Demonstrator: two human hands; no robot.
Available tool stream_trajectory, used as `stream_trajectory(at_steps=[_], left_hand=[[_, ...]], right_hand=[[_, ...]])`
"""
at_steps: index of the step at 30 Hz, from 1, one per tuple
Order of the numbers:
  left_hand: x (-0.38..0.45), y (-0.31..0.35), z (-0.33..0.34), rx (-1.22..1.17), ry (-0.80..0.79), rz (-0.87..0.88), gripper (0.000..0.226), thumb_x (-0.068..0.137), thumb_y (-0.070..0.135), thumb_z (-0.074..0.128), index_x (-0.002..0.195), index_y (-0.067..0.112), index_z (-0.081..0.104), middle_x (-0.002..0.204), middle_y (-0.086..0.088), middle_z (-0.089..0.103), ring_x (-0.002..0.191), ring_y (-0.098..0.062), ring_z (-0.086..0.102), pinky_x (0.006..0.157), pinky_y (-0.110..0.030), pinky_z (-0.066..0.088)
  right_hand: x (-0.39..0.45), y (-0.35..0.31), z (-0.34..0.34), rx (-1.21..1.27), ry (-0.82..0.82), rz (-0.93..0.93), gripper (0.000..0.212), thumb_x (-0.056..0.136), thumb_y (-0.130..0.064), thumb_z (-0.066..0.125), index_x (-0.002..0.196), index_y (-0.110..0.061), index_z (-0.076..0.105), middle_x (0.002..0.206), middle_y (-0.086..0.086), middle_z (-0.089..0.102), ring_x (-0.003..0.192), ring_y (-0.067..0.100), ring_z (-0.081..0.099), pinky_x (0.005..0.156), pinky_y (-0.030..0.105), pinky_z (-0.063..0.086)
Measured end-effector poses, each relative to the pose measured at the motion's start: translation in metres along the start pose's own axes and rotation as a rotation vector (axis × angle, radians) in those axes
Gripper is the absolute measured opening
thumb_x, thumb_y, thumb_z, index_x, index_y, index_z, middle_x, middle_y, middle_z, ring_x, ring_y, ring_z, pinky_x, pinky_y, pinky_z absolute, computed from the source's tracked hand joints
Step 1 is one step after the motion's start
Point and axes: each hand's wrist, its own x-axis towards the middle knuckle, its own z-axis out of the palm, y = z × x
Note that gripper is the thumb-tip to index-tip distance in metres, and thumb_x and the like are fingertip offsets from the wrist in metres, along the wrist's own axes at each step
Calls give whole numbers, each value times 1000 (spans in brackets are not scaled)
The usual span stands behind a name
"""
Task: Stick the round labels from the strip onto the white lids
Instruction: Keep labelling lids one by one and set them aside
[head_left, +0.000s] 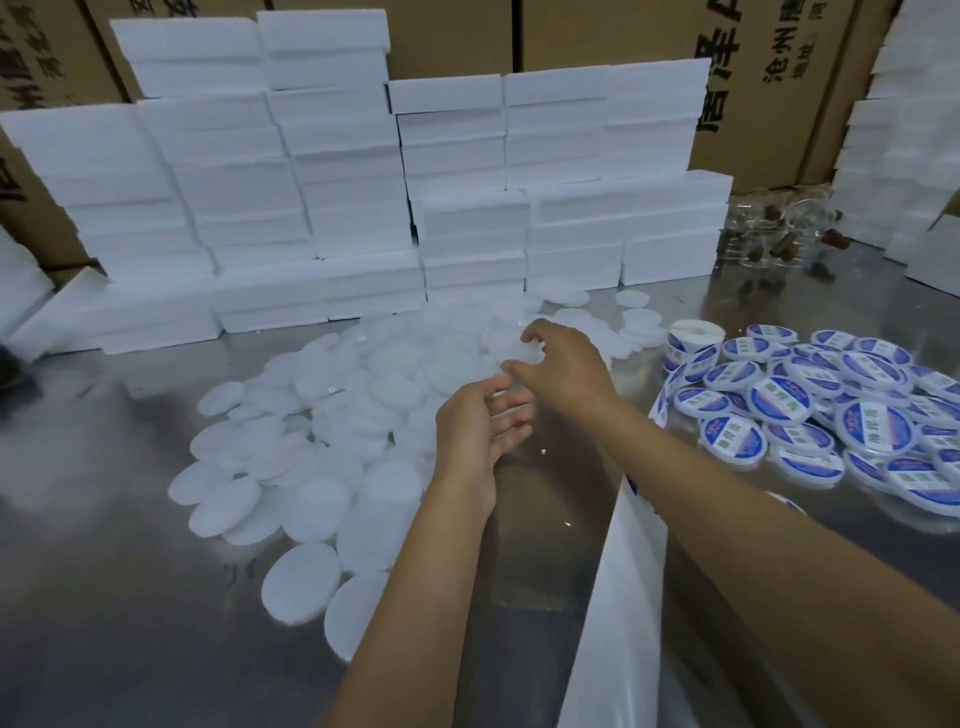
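Lids lay heaped across the middle of the steel table, blank, thin and light, probably slippery plastic best pinched at the rim. The right hand curled over one at the heap's far edge; the left hand waited relaxed, palm up. The label strip trailed off the near edge.

Plain white lids heaped centre-left on the table, labelled lids piled right, strip trailing between
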Motion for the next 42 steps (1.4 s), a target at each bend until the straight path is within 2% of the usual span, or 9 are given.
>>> stream_trajectory(at_steps=[10, 13, 17, 20, 22, 25, 32, 38, 42], left_hand=[[-2, 2, 3, -100, -63, 10, 37, 106, 29, 44, 134, 7, 50, 114, -19, 71, 100, -33, 73, 82, -39, 62], [-6, 4, 5, -87, -132, 94, 38, 104, 35, 49, 135, 14, 55, 126, -13, 68, 113, -29, 69, 94, -44, 58], [-14, 11, 8, 3, -331, 176, 37, 101, 25, 55, 135, 12, 61, 134, -8, 65, 121, -23, 63, 105, -43, 51], [-20, 8, 14, 158, -440, 219, 31, 100, 19, 59, 129, 13, 66, 111, -4, 72, 92, -15, 65, 93, -35, 54], [-25, 3, 20, 207, -450, 231, 29, 101, 20, 59, 129, 12, 66, 98, -2, 74, 86, -16, 66, 87, -32, 56], [-25, -1, 23, 164, -433, 242, 24, 105, 16, 53, 126, 14, 64, 114, -8, 75, 106, -24, 72, 94, -35, 57], [-16, -2, 19, 79, -397, 204, 29, 108, 9, 45, 129, 21, 59, 114, -12, 74, 102, -31, 74, 90, -41, 60], [-14, -10, 23, 166, -368, 145, 34, 100, 1, 55, 128, 21, 60, 110, -13, 72, 92, -27, 75, 82, -38, 62], [-13, -15, 23, 222, -367, 133, 32, 100, 5, 55, 128, 20, 58, 107, -10, 74, 88, -22, 77, 75, -32, 62]], right_hand=[[-42, -11, -37, 195, 88, -199, 29, 86, -50, 68, 107, -30, 64, 105, -17, 69, 96, 2, 63, 78, 21, 44], [-60, -19, -54, 715, -48, 79, 26, 88, -47, 64, 96, -23, 72, 95, -4, 75, 79, 7, 69, 69, 23, 50], [-79, -11, -78, 1288, -397, 438, 44, 94, -47, 54, 113, -10, 65, 93, 16, 72, 70, 19, 62, 61, 28, 50], [-90, -4, -83, 1358, -488, 478, 45, 95, -50, 54, 107, -9, 66, 86, 13, 68, 68, 18, 60, 59, 25, 51], [-95, -3, -84, 1323, -506, 475, 48, 96, -52, 54, 107, -7, 69, 89, 13, 70, 69, 16, 62, 58, 23, 53], [-99, -2, -93, 1138, -444, 441, 53, 98, -52, 52, 114, -4, 68, 101, 16, 75, 74, 16, 67, 56, 21, 54], [-113, 28, -134, 702, 71, 293, 13, 98, -15, 60, 99, -8, 71, 86, 6, 76, 68, 15, 66, 55, 26, 53], [-139, 52, -100, 80, -209, 70, 24, 84, -30, 77, 105, -27, 65, 100, -9, 63, 86, 0, 57, 75, 9, 41], [-139, 49, -77, -78, -183, -31, 39, 83, -48, 74, 115, -28, 62, 112, -15, 58, 102, 4, 50, 92, 27, 43]])
